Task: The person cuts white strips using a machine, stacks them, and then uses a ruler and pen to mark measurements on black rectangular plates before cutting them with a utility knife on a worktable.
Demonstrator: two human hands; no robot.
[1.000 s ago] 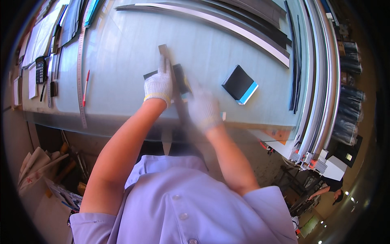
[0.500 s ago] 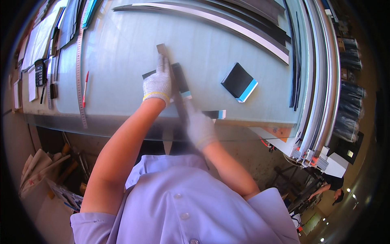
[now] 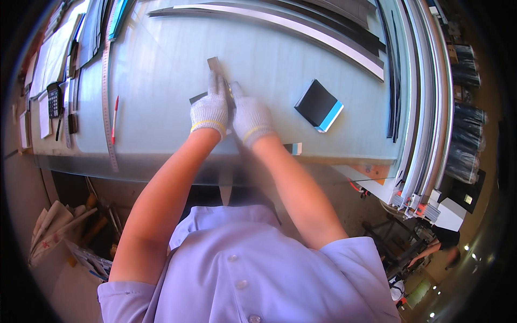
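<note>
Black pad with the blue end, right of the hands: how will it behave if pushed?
The black pad probably won't roll or tip easily: it lies flat and low. It may slide readily, since the tabletop looks smooth. Its straight edges hint at some stiffness.

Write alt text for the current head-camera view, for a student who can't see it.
A person's gloved left hand lies on a grey bar on a pale table, the gloved right hand close beside it, its grip unclear. Right of them lies a black-and-blue square; to the left are a red pen, long ruler and calculator.
</note>
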